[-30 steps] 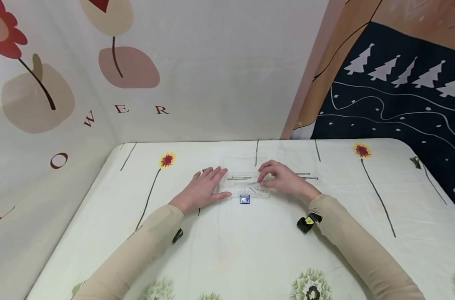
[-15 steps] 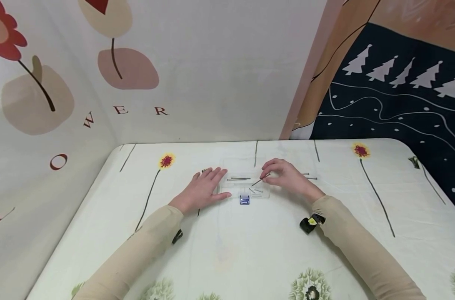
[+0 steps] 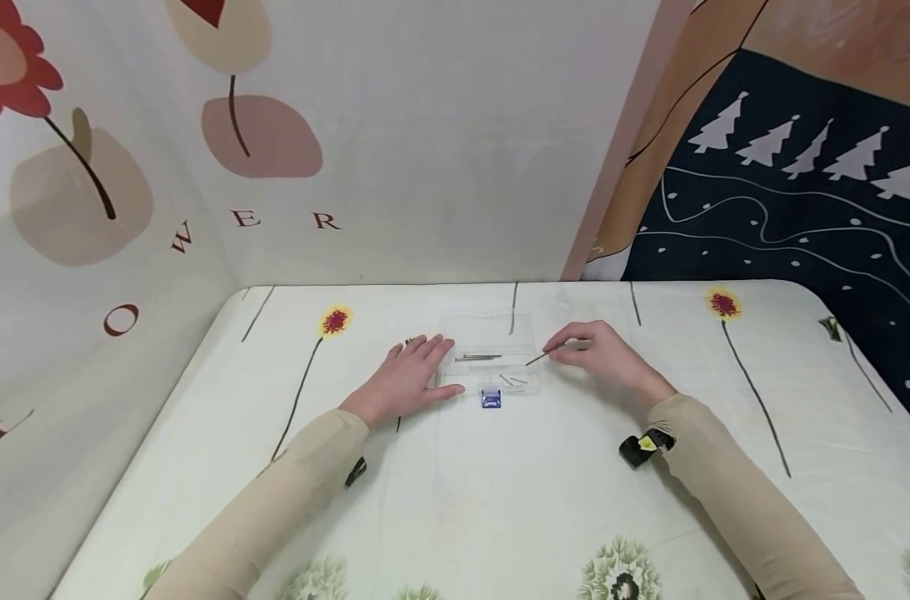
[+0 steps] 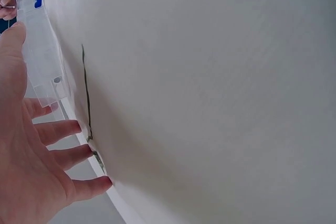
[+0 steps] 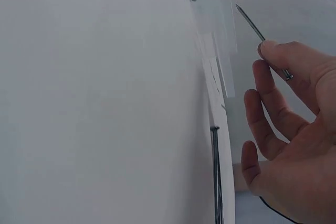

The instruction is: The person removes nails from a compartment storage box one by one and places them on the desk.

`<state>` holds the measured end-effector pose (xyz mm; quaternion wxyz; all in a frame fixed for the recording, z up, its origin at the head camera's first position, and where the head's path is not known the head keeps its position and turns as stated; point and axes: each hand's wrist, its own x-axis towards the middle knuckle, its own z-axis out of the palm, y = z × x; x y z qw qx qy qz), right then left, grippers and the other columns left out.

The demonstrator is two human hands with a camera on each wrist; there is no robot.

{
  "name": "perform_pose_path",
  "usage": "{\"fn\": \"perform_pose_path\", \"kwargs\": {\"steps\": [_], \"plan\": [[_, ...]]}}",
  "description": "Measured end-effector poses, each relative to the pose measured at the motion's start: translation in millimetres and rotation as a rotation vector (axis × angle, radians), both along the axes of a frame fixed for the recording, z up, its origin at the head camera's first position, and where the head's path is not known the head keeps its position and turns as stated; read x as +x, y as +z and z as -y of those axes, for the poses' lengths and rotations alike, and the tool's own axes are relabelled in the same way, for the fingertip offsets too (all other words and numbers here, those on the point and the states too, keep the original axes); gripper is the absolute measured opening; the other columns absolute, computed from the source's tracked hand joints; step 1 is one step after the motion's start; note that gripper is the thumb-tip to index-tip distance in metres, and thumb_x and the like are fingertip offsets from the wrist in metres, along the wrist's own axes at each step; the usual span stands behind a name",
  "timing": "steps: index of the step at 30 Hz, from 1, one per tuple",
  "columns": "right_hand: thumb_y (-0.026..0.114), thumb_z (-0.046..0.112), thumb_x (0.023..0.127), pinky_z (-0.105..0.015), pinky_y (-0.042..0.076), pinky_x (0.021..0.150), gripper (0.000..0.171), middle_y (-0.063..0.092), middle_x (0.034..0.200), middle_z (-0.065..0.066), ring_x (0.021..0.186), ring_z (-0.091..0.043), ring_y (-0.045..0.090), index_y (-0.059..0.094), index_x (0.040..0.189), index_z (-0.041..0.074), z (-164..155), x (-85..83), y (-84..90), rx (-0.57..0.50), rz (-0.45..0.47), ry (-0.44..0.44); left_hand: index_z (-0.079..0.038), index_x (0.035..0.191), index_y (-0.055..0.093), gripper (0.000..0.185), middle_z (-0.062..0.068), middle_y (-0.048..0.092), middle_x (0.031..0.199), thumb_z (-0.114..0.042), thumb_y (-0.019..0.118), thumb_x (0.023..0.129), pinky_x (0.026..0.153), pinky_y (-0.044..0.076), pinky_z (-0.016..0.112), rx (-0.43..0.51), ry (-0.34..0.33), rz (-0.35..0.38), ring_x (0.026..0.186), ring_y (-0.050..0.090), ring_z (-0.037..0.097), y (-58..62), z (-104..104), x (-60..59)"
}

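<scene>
A thin steel nail [image 3: 537, 359] is pinched in the right hand [image 3: 605, 357]; the clear plastic box [image 3: 489, 363], steadied by the flat, empty left hand [image 3: 408, 379], is best approached level.

A pale floral cloth [image 3: 500, 500] covers the counter. Behind hangs a cream backdrop [image 3: 395, 142] with flowers and letters, beside a dark cloth [image 3: 800, 192] printed with white trees.
</scene>
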<state>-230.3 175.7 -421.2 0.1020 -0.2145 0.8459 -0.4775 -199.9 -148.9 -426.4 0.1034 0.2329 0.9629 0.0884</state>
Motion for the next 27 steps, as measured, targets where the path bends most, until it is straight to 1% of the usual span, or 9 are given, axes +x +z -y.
{"fn": "perform_pose_path", "kwargs": {"steps": [8, 12, 15, 19, 27], "plan": [[0.068, 0.011, 0.090, -0.052, 0.032, 0.104, 0.014, 0.070, 0.103, -0.007, 0.109, -0.026, 0.058, 0.075, 0.101, 0.006, -14.0, -1.9, 0.1, 0.025, -0.023, -0.023, -0.009, 0.152, 0.029, 0.084, 0.015, 0.029, 0.155, -0.062, 0.051, 0.091, 0.109, 0.018, 0.061, 0.000, -0.001, 0.007, 0.142, 0.022, 0.036, -0.4, 0.3, 0.3], [0.068, 0.011, 0.090, -0.051, 0.031, 0.104, 0.014, 0.070, 0.104, -0.007, 0.108, -0.025, 0.057, 0.075, 0.102, 0.006, -20.8, -1.9, 4.2, 0.045, -0.008, -0.049, -0.010, 0.153, 0.028, 0.084, 0.015, 0.029, 0.154, -0.063, 0.049, 0.092, 0.109, 0.017, 0.061, -0.006, -0.008, -0.010, 0.141, 0.024, 0.035, 0.2, 0.7, 0.3], [0.067, 0.011, 0.091, -0.052, 0.028, 0.106, 0.015, 0.069, 0.106, -0.010, 0.110, -0.026, 0.055, 0.074, 0.103, 0.005, -28.6, -1.6, 7.2, 0.054, 0.020, -0.070, -0.013, 0.155, 0.023, 0.084, 0.014, 0.025, 0.157, -0.064, 0.047, 0.092, 0.110, 0.014, 0.061, -0.013, -0.008, -0.014, 0.142, 0.022, 0.035, 0.2, 1.2, 0.4], [0.067, 0.014, 0.092, -0.054, 0.028, 0.106, 0.018, 0.068, 0.108, -0.012, 0.112, -0.028, 0.054, 0.074, 0.105, 0.004, -40.2, -1.8, 7.9, 0.074, 0.026, -0.091, -0.017, 0.156, 0.015, 0.083, 0.012, 0.017, 0.159, -0.064, 0.043, 0.094, 0.111, 0.010, 0.060, -0.008, -0.006, 0.002, 0.143, 0.018, 0.034, 0.4, 1.9, 0.6], [0.066, 0.016, 0.093, -0.056, 0.028, 0.105, 0.020, 0.068, 0.111, -0.014, 0.113, -0.029, 0.052, 0.073, 0.108, 0.004, -58.7, 1.0, 8.5, 0.115, 0.013, -0.114, -0.019, 0.157, 0.015, 0.079, 0.011, 0.015, 0.160, -0.063, 0.039, 0.096, 0.111, 0.005, 0.060, 0.023, -0.013, 0.028, 0.144, 0.015, 0.033, 1.0, 3.6, 2.0]]}}
